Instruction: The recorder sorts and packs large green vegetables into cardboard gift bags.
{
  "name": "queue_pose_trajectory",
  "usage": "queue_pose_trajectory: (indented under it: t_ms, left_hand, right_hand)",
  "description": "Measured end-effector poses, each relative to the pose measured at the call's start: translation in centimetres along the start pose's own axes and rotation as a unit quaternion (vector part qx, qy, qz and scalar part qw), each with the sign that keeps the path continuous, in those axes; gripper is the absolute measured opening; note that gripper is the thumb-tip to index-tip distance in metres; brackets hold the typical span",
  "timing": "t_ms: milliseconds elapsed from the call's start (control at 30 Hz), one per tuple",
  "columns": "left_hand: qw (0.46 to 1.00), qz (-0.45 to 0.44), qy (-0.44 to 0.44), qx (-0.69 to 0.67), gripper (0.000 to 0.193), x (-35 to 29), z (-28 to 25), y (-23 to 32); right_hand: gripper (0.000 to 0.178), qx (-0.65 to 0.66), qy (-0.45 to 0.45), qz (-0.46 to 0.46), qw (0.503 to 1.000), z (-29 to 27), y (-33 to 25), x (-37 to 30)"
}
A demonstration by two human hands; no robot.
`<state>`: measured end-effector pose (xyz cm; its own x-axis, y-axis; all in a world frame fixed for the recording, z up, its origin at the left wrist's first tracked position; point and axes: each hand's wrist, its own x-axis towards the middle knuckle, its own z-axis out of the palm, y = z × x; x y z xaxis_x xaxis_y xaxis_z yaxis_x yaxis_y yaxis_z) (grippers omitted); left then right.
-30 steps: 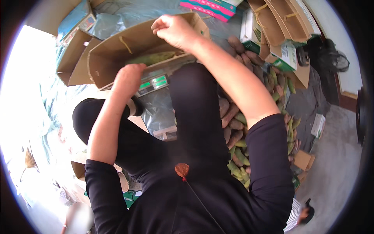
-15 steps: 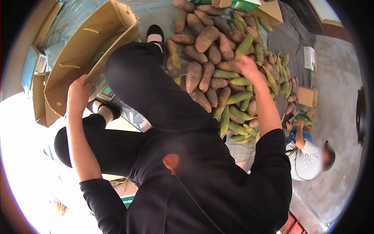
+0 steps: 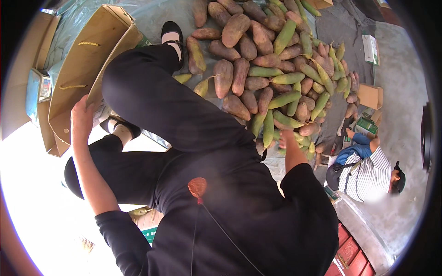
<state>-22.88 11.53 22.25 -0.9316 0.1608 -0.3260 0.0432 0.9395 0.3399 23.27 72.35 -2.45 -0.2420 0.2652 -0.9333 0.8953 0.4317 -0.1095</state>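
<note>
At the left, my left hand [image 3: 82, 115] is closed on the near edge of a long brown cardboard box [image 3: 69, 108]. Thin yellow rope handles show on the box's inner wall. My right hand [image 3: 288, 139] reaches down to the near edge of a big pile of roots, right by some small green, radish-like roots [image 3: 306, 140]. Its fingers are partly hidden and blurred, so whether it grips one is unclear. Large reddish-brown roots [image 3: 223, 78] and long green roots [image 3: 284, 100] make up the pile.
My bent legs in black trousers [image 3: 170, 96] lie between box and pile. A person in a striped shirt [image 3: 361, 177] sits at the right near an open carton [image 3: 369, 95] and a green box [image 3: 366, 125]. A white box [image 3: 369, 49] stands farther back. Plastic sheeting [image 3: 156, 16] covers the floor.
My right hand has moved toward me, from the middle of the pile to its near edge. My left hand stays on the box's edge. The person at the right has shifted posture.
</note>
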Motion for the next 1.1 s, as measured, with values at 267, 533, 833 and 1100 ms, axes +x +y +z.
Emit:
queue_pose_trajectory:
  t_ms: [267, 533, 833, 1100]
  left_hand:
    - [0.999, 0.003, 0.033, -0.024, 0.029, -1.4, -0.1, -0.4]
    - [0.999, -0.005, 0.039, -0.011, 0.026, -1.2, 0.0, -0.6]
    - [0.998, -0.053, 0.025, 0.029, 0.027, -2.0, -0.6, -0.6]
    - [0.998, -0.019, 0.034, 0.040, 0.020, -1.7, 0.1, -0.4]
  right_hand:
    - [0.060, 0.368, 0.167, 0.258, 0.878, 8.9, -4.2, -1.9]
    - [0.071, 0.433, 0.151, 0.261, 0.850, 9.2, -4.1, -0.4]
    - [0.062, 0.302, 0.283, 0.151, 0.898, 2.3, -12.0, -6.3]
    - [0.057, 0.163, 0.229, 0.116, 0.953, -10.3, -17.6, -13.3]
